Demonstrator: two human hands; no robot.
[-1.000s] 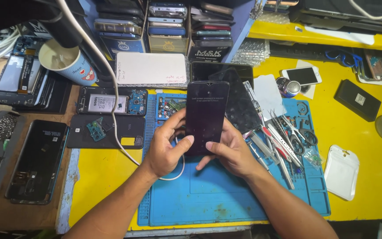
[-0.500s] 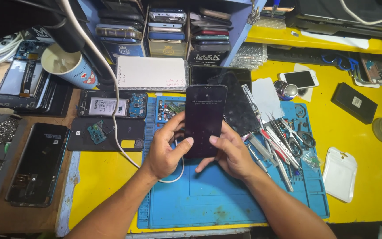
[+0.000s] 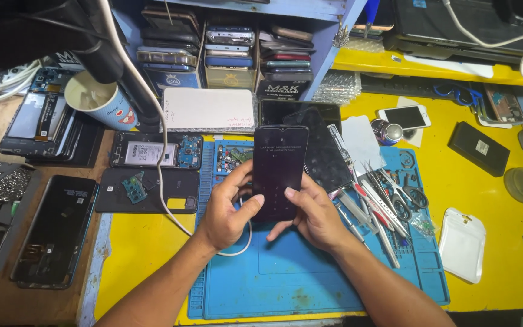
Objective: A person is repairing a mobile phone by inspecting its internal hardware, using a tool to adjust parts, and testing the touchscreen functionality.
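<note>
1. Head view: a dark smartphone (image 3: 280, 172) is held upright above the blue silicone repair mat (image 3: 286, 272), its long axis running away from the person, its lit glass screen turned up toward the camera.
2. The lower half of the phone is gripped from both sides. The left hand (image 3: 228, 209) is wrapped around the left edge, and its thumb is laid on the lower part of the screen. The right hand (image 3: 313, 212) is closed on the right edge and bottom corner, with its thumb resting on the glass a little higher.
3. Neither hand is nearer; the phone lies between them and extends up beyond the fingers.
4. A thin white cable (image 3: 171, 212) is seen looping across the mat just below the left hand.
5. Metal tweezers (image 3: 382, 206) and other slim tools are laid on the mat just right of the right hand.
6. An opened phone with exposed battery and circuit board (image 3: 155, 151) lies left of the mat on the yellow table (image 3: 491, 242).
7. A paper cup (image 3: 101, 100) stands further left; stacked phones (image 3: 231, 51) fill the shelf behind.
</note>
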